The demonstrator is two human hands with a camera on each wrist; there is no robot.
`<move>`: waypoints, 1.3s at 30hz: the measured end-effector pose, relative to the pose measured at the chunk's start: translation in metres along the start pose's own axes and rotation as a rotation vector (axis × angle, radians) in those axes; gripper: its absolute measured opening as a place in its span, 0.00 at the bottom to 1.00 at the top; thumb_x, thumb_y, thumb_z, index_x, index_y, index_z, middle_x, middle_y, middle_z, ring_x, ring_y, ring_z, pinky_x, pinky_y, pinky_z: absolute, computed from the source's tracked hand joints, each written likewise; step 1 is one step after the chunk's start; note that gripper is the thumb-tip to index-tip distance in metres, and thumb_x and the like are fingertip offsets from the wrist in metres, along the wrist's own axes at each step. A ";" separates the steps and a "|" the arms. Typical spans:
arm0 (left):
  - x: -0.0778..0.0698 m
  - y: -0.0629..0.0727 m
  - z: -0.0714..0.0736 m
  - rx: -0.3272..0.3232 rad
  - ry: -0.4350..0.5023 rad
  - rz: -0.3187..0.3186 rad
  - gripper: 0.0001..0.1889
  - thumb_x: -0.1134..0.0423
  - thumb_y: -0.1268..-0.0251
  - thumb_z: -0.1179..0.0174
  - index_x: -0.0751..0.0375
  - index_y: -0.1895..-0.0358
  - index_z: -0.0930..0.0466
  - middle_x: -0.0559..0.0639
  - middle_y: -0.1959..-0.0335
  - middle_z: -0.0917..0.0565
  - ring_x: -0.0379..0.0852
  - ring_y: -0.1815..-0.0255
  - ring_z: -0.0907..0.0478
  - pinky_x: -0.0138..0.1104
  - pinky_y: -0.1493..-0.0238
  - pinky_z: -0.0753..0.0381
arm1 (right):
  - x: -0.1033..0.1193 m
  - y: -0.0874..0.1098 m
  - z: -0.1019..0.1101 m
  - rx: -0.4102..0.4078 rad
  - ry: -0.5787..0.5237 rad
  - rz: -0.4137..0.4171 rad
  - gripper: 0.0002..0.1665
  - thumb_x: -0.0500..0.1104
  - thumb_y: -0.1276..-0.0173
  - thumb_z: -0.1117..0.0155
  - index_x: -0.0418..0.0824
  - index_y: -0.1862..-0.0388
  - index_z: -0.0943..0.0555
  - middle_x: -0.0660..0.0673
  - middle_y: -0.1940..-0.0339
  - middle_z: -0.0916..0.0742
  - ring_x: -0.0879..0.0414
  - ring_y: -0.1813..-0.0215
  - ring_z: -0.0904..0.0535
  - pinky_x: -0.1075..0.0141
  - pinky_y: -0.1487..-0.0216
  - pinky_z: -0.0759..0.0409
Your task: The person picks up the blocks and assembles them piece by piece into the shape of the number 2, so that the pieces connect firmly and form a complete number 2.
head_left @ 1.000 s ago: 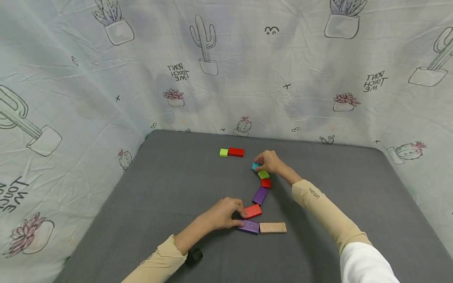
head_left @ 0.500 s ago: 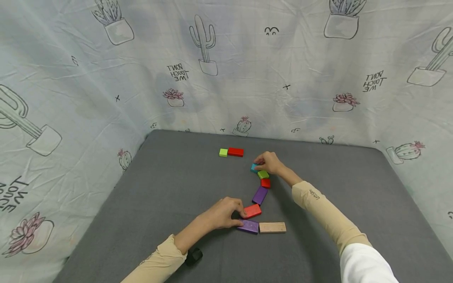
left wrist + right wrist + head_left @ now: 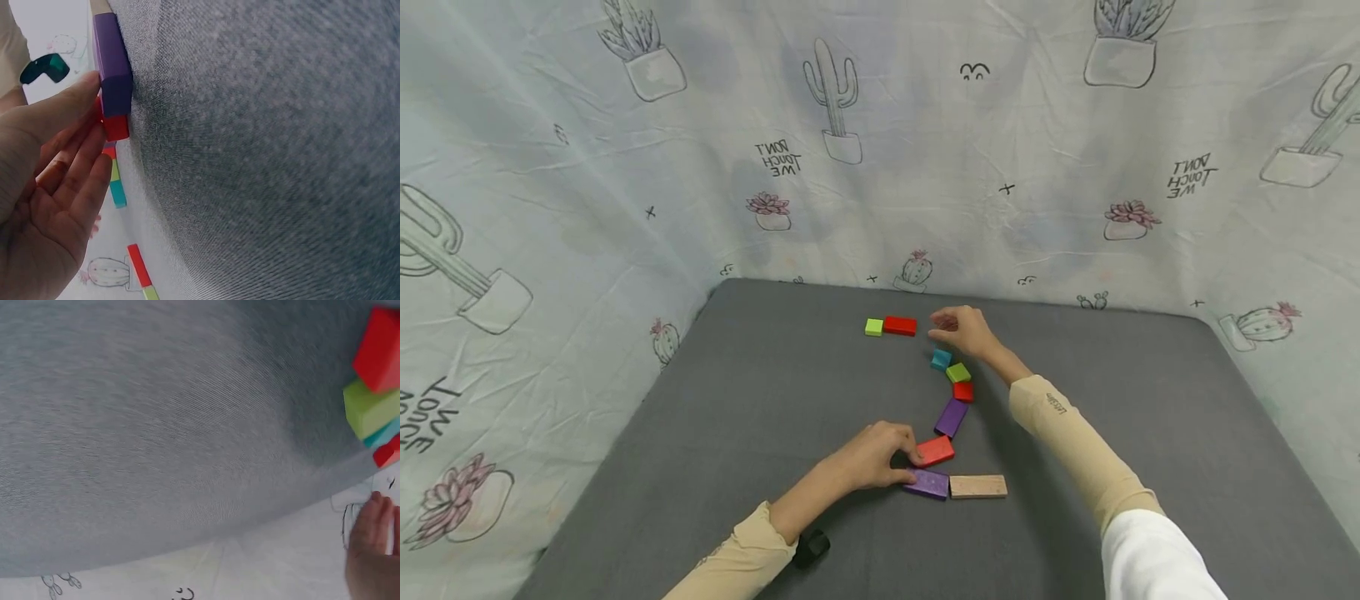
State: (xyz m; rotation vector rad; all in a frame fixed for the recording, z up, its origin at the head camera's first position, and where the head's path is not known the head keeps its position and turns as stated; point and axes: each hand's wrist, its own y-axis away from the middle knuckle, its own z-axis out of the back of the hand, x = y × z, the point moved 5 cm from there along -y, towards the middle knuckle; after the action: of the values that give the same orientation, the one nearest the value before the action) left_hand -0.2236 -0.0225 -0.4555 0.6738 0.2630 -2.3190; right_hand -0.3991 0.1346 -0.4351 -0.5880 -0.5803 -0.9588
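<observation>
My left hand [image 3: 876, 454] rests at the near end of a curved row of blocks. Its thumb touches a purple block [image 3: 931, 485] and its fingertips touch the red block [image 3: 936, 451] beside it. In the left wrist view the fingers lie fairly straight against these blocks. My right hand [image 3: 966, 329] hovers just beyond a blue block [image 3: 942, 359] at the row's far end, holding nothing. From the blue one, the row runs back through a green block [image 3: 958, 372], a small red block [image 3: 962, 391] and another purple block [image 3: 952, 417].
A plain wooden block [image 3: 977, 487] abuts the nearest purple one on the right. Farther back, a lime block [image 3: 874, 327] and a long red block [image 3: 900, 326] lie end to end. Something black [image 3: 812, 548] shows by the left wrist. A printed curtain [image 3: 880, 167] surrounds the grey table [image 3: 760, 358].
My right hand has let go of the blue block and moved up and away from it; the block sits slightly nearer and farther left than before. My left hand has stayed put.
</observation>
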 end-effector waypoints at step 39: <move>-0.002 0.001 -0.002 -0.011 -0.009 -0.012 0.11 0.61 0.50 0.26 0.55 0.62 0.12 0.40 0.65 0.19 0.32 0.60 0.23 0.23 0.55 0.25 | -0.013 -0.041 -0.008 0.013 0.146 -0.220 0.20 0.36 0.42 0.30 0.25 0.53 0.18 0.32 0.56 0.15 0.42 0.53 0.20 0.53 0.50 0.22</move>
State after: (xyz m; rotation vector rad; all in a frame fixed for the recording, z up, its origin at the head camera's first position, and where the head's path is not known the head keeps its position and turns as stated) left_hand -0.2214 -0.0212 -0.4559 0.6581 0.2761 -2.3302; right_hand -0.4396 0.1184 -0.4416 -0.4442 -0.5275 -1.1943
